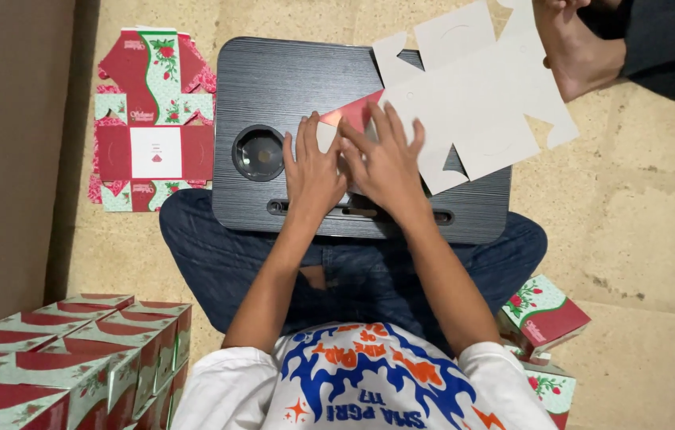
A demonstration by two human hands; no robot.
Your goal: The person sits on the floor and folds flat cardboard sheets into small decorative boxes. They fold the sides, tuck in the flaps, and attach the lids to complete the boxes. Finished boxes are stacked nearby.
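White cardboard box blank lies on the black tabletop, its red flap under both flat, open hands: left hand, right hand, apparently pressing, gripping nothing.

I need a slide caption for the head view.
Both hands press a flat carton blank on a black lap desk.

**Unfolded carton blank on a lap desk**

The flat die-cut carton blank lies plain white side up, sprawling off the black lap desk's right edge. One flap is folded over, showing its red printed face.
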